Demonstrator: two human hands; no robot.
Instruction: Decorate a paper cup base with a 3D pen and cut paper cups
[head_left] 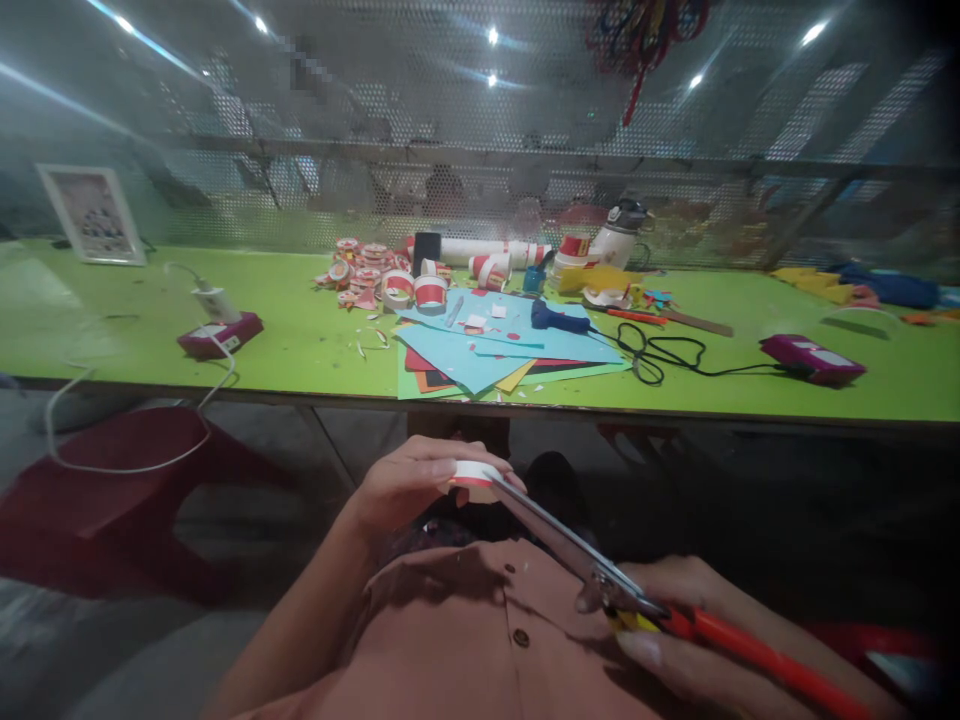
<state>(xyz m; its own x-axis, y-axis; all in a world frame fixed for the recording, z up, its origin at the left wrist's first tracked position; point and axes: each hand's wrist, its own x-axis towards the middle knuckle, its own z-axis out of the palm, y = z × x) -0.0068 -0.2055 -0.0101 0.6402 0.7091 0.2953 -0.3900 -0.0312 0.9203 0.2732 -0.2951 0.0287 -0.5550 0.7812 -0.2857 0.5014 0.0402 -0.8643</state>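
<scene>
My left hand (409, 482) holds a small white paper ring with a red stripe (474, 478) between thumb and fingers, in front of my body below the table edge. My right hand (675, 610) grips large scissors (574, 548) with red handles. The scissors' metal blades point up and left, and their tips touch or overlap the ring's right side. How far the blades are apart is hard to tell.
On the green table (300, 350) lie blue paper sheets (480, 365), a blue glue gun (559, 318) with a black cord, a pile of paper pieces (367, 268), cups (431, 291) and purple sockets (814, 360). A red stool (112, 490) stands at the left.
</scene>
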